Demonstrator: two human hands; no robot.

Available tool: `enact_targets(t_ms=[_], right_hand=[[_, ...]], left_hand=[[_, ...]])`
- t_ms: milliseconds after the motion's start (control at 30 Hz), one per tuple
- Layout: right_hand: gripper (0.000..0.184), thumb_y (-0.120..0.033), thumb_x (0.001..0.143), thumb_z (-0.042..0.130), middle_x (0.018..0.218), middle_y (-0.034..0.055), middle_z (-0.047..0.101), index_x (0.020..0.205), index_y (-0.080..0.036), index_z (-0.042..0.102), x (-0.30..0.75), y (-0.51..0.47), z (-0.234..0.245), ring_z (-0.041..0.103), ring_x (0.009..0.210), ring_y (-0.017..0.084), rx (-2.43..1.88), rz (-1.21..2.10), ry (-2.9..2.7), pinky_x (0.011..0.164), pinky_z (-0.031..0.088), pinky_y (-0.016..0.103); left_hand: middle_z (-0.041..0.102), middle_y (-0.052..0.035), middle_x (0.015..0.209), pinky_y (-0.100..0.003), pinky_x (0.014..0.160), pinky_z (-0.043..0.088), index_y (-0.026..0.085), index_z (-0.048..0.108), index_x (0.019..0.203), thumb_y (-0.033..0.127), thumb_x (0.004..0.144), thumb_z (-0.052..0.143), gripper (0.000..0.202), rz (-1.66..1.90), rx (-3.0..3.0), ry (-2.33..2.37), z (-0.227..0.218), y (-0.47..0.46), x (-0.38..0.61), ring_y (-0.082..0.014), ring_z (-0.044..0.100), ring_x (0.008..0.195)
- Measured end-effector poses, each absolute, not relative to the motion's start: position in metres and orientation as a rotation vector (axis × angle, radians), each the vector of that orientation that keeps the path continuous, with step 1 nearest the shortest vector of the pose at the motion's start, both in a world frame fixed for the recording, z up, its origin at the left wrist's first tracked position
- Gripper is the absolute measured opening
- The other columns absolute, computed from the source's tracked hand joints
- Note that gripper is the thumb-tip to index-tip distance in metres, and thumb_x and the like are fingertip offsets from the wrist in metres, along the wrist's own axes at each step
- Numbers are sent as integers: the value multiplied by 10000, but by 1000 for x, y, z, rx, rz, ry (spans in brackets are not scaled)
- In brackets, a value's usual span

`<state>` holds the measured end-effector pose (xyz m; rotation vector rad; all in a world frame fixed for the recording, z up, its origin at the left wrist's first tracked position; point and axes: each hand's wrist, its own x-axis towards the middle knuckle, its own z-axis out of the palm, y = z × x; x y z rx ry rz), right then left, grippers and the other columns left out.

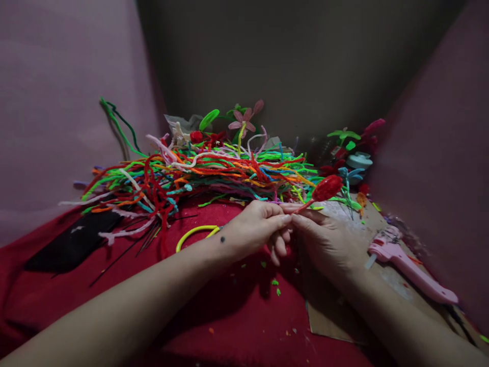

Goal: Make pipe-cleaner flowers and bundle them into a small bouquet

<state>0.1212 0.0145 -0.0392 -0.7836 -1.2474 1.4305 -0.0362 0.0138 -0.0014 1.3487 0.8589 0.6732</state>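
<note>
A red pipe cleaner flower (327, 188), its bud rounded like a tulip, points up and to the right above my hands. Its short red stem slants down to where my fingertips meet. My left hand (265, 224) pinches the lower end of that stem between thumb and forefinger, the other fingers curled beneath. From the right, my right hand (328, 237) grips the stem too, thumb below and fingers behind it. The exact end of the stem is hidden by the fingertips. Just behind my left wrist lie yellow-handled scissors (193, 233), partly covered.
A wide heap of colourful pipe cleaners (214, 173) lies behind my hands. At right, a pink glue gun (412, 270) rests on cardboard (332, 316). A black pouch (74, 242) is at left on the red cloth (229, 316). A pink pipe cleaner flower (243, 121) stands at the back.
</note>
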Motion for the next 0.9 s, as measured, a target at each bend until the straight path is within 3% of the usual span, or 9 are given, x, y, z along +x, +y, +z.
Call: enact_targets(t_ms=[100, 200, 367, 600, 900], right_hand=[[248, -325, 751, 657, 847, 29, 710, 978, -236, 702, 120, 15, -41, 630, 758, 213, -833, 1399, -1235, 711, 467, 359], [256, -352, 728, 675, 867, 39, 715, 959, -245, 709, 120, 16, -42, 624, 848, 247, -880, 1358, -1243, 761, 462, 383], [227, -361, 783, 612, 893, 36, 707, 958, -252, 706, 123, 16, -36, 631, 826, 221, -820, 1438, -1308, 775, 459, 376], [233, -390, 785, 595, 755, 26, 697, 900, -229, 719, 128, 18, -36, 617, 757, 215, -910, 1296, -1401, 722, 467, 351], [288, -338, 741, 643, 899, 40, 719, 997, -217, 699, 125, 20, -39, 624, 916, 237, -844, 1340, -1345, 869, 434, 401]], left_hand=[[572, 2, 588, -224, 525, 455, 145, 570, 737, 172, 815, 481, 121, 907, 1807, 1054, -6, 9, -33, -105, 553, 524], [604, -11, 677, -217, 622, 437, 153, 598, 757, 128, 818, 473, 141, 1082, 2110, 1043, -9, 7, -33, -102, 556, 630], [463, 58, 453, -176, 455, 366, 151, 579, 751, 192, 857, 442, 178, 922, 1900, 1107, -8, 8, -33, -68, 454, 398], [454, 63, 479, -146, 414, 316, 151, 566, 690, 179, 830, 469, 173, 969, 1792, 1054, -4, 8, -33, -40, 406, 400], [422, 73, 353, -152, 281, 270, 154, 487, 613, 177, 826, 466, 216, 812, 1315, 925, 2, 7, -33, -51, 344, 251]])
